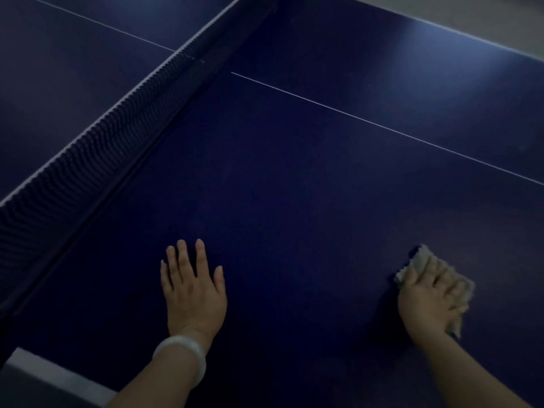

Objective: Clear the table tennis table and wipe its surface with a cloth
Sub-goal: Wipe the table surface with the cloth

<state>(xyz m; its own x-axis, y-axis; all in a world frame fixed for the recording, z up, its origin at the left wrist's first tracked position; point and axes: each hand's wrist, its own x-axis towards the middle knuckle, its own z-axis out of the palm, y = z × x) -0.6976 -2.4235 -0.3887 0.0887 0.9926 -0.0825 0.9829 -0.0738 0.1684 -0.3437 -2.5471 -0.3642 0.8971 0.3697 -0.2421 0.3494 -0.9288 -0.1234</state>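
Observation:
The dark blue table tennis table (pixel 288 184) fills the view. My left hand (pixel 192 287) lies flat on it near the front, fingers straight and spread, with a pale bangle on the wrist. Further right, my right hand (pixel 428 298) presses a beige cloth (pixel 412 263) onto the surface with its fingers spread over the cloth. The cloth sticks out beyond the fingertips and on the hand's right side. No loose objects show on the blue surface.
The net (pixel 117 122) runs diagonally from lower left to top centre, left of my left hand. A thin white centre line (pixel 382 126) crosses the table. The table's white front edge (pixel 56 375) shows at lower left, its far edge (pixel 459 32) at top right.

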